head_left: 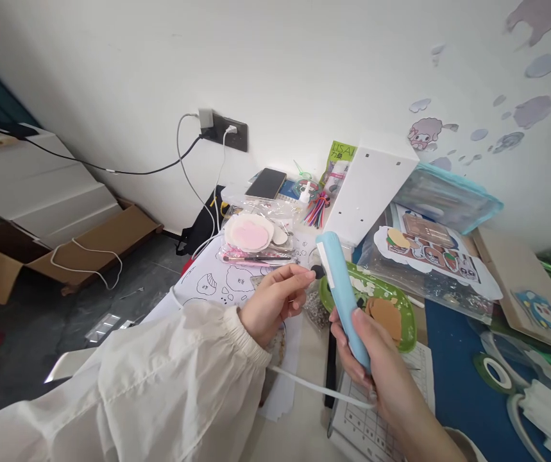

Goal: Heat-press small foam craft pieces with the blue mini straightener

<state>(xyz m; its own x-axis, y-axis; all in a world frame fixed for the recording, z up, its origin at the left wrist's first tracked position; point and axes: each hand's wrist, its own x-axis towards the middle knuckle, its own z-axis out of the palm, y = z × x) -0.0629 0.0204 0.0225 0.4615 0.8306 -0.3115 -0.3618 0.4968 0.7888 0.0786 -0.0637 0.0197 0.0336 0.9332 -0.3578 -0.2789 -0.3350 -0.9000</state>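
Observation:
My right hand [370, 350] is wrapped round a light blue mini hair straightener [345, 298], tilted with its broad end up and to the left. A white cord [321, 387] runs from near its lower end off to the left. To the left of it, my left hand [279, 295] pinches a small dark, flat piece [317, 272] between thumb and finger. That piece is close to the straightener's upper part; I cannot tell whether they touch. Behind and below the straightener lies a green tray [407, 314] with brown cut-out pieces [385, 319] and small white and black bits.
White sheets with line drawings [237, 282] lie at the left. Farther back are a packet with pink and white shapes [251, 232], a phone [266, 183] and a white box [371, 186]. A roll of tape [494, 373] and plastic bags lie at the right. A wall socket [229, 131] holds plugs.

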